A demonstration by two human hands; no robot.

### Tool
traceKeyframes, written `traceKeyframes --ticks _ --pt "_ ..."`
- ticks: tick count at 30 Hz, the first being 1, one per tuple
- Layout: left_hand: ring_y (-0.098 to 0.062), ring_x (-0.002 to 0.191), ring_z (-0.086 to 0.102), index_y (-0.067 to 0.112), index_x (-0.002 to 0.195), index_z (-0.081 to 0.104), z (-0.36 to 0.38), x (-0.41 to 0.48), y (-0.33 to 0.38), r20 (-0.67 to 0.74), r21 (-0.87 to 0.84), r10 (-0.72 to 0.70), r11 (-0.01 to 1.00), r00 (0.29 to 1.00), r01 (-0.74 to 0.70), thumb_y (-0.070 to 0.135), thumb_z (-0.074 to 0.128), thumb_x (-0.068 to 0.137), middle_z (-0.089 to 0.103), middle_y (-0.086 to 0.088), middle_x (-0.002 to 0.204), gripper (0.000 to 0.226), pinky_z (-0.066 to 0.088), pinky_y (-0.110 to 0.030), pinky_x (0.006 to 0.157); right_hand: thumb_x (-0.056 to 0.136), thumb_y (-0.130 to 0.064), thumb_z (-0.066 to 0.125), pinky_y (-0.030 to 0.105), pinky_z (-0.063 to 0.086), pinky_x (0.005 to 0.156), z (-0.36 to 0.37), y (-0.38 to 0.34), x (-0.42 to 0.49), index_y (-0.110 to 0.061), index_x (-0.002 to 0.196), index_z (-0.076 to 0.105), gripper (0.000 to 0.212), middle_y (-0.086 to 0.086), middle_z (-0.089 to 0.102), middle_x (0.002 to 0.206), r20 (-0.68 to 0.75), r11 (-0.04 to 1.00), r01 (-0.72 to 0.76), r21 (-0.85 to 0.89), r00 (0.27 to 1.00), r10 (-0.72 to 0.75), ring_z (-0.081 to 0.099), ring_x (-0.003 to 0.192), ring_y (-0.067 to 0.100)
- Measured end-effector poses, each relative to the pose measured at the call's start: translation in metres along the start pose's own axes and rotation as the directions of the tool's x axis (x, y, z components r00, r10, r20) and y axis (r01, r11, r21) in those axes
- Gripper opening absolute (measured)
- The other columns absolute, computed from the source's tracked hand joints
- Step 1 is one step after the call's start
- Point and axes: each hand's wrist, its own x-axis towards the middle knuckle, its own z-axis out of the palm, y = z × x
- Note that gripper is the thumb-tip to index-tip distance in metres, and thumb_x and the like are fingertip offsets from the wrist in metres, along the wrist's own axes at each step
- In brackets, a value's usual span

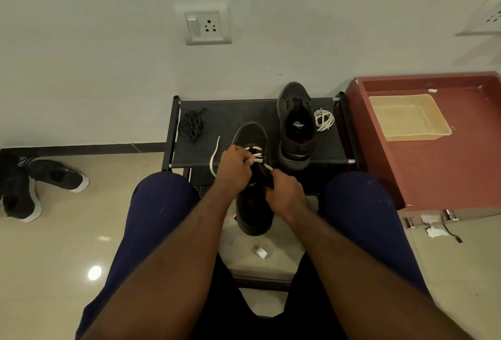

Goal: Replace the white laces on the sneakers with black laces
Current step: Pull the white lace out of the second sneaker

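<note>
White lace (256, 154) half out of near shoe (250, 133); left hand (234, 169) pinches it, right hand (286, 196) grips the shoe; far shoe (295, 112) bare; black laces (191, 125) untouched.

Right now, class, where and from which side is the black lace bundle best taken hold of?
Pinch the black lace bundle across its bunched middle, coming from above: it lies flat and loose on the rack, with nothing crowding it.
</note>
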Motion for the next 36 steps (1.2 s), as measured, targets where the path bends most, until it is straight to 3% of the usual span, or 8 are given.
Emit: traceKeyframes --ticks 2,5,8,12,19,28,31,36 --pt "-0.013 0.088 0.057 0.007 0.096 0.072 -0.004 0.0 0.011 0.002 -0.379 -0.231 0.9 0.973 0.215 0.01 0.058 0.096 0.062 0.0 0.091 0.014 0.041 -0.016 0.07 0.095 -0.023 0.06 0.037 0.054 0.083 0.0 0.0 0.0 -0.018 0.119 0.059 0.024 0.005 0.067 0.108 -0.003 1.0 -0.009 0.003 1.0 0.009 0.064 0.103 0.028" --pt "-0.012 0.069 0.055 0.014 0.085 0.065 -0.023 0.005 0.017 0.045 -0.838 -0.575 0.423 0.817 0.344 0.008 0.057 0.092 0.06 0.0 0.076 0.012 0.045 -0.025 0.062 0.095 -0.024 0.061 0.042 0.056 0.087 -0.001 0.0 0.001 -0.02 0.118 0.059 0.023 0.004 0.067 0.107 0.009 0.999 -0.021 0.026 1.0 0.021 0.064 0.102 0.026" --pt "-0.01 0.075 0.056 0.015 0.09 0.064 -0.035 0.006 0.005 -0.183 -0.722 -0.532 0.643 0.827 0.254 0.009 0.059 0.092 0.061 0.003 0.083 0.008 0.048 -0.031 0.073 0.095 -0.024 0.062 0.042 0.056 0.088 0.0 0.0 0.001 -0.019 0.12 0.058 0.026 0.004 0.067 0.108 0.012 0.999 -0.02 0.028 1.0 0.02 0.064 0.103 0.026" --pt "-0.016 0.089 0.064 0.014 0.1 0.069 -0.023 0.0 0.005 -0.218 -0.35 -0.151 0.934 0.964 0.068 0.011 0.063 0.09 0.068 -0.001 0.096 0.012 0.054 -0.034 0.082 0.095 -0.023 0.061 0.037 0.052 0.084 0.0 0.0 0.001 -0.017 0.119 0.057 0.025 0.007 0.067 0.111 0.006 1.0 -0.018 0.008 1.0 0.018 0.063 0.105 0.029" --pt "-0.022 0.094 0.065 0.015 0.1 0.073 0.002 -0.011 0.001 0.053 0.169 -0.052 0.985 0.997 0.042 0.032 0.062 0.094 0.069 -0.005 0.101 0.021 0.053 -0.038 0.083 0.093 -0.021 0.059 0.041 0.055 0.085 0.001 0.0 -0.002 -0.016 0.118 0.056 0.026 0.008 0.068 0.109 0.007 1.0 -0.004 -0.004 1.0 0.004 0.064 0.103 0.031" --pt "-0.016 0.078 0.06 0.023 0.077 0.061 -0.028 0.0 0.005 -0.25 -0.561 -0.451 0.789 0.857 0.251 0.025 0.057 0.093 0.064 -0.004 0.085 0.017 0.056 -0.034 0.067 0.095 -0.023 0.061 0.041 0.056 0.086 0.001 0.0 0.002 -0.019 0.117 0.056 0.024 0.004 0.066 0.107 0.028 0.999 -0.029 0.018 0.999 0.028 0.064 0.102 0.026" --pt "-0.021 0.096 0.061 0.033 0.08 0.058 -0.038 0.0 -0.004 -0.396 -0.425 -0.398 0.878 0.828 0.219 0.036 0.055 0.085 0.064 -0.003 0.098 0.007 0.054 -0.045 0.086 0.093 -0.023 0.061 0.043 0.056 0.086 0.002 0.0 0.001 -0.018 0.117 0.055 0.026 0.006 0.067 0.108 0.022 1.0 -0.022 0.01 1.0 0.022 0.064 0.103 0.028" --pt "-0.013 0.095 0.06 0.014 0.105 0.07 -0.019 -0.009 0.011 -0.218 -0.126 -0.006 0.992 0.976 -0.022 0.019 0.064 0.092 0.064 -0.001 0.105 0.015 0.048 -0.028 0.087 0.093 -0.022 0.06 0.041 0.055 0.085 0.002 -0.001 0.001 -0.016 0.117 0.055 0.025 0.009 0.067 0.11 0.014 1.0 -0.019 -0.015 1.0 0.019 0.064 0.104 0.032"
